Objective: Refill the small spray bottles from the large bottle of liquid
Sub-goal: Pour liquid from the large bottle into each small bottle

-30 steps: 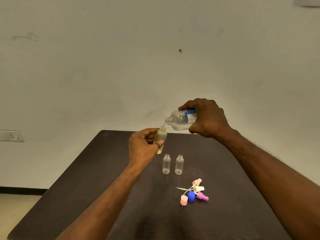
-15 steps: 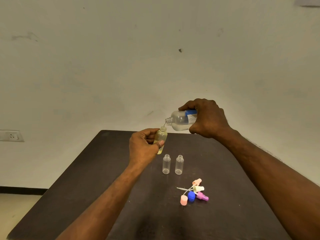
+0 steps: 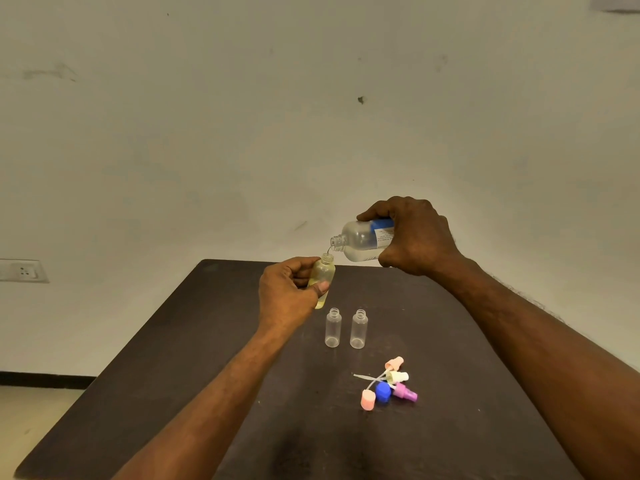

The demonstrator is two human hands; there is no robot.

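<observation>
My right hand (image 3: 414,237) grips the large clear bottle (image 3: 360,239) with a blue label, tipped on its side with its open neck pointing left and down. A thin stream runs from the neck into a small bottle (image 3: 323,271) holding yellowish liquid, which my left hand (image 3: 287,292) holds upright above the dark table (image 3: 173,393). Two small clear bottles, one on the left (image 3: 333,328) and one on the right (image 3: 359,329), stand uncapped side by side on the table below my left hand.
A cluster of spray tops and caps (image 3: 388,384) lies on the table to the right of centre: pink, cream, purple and a blue cap. A pale wall rises behind the table, with a wall socket (image 3: 22,270) at far left.
</observation>
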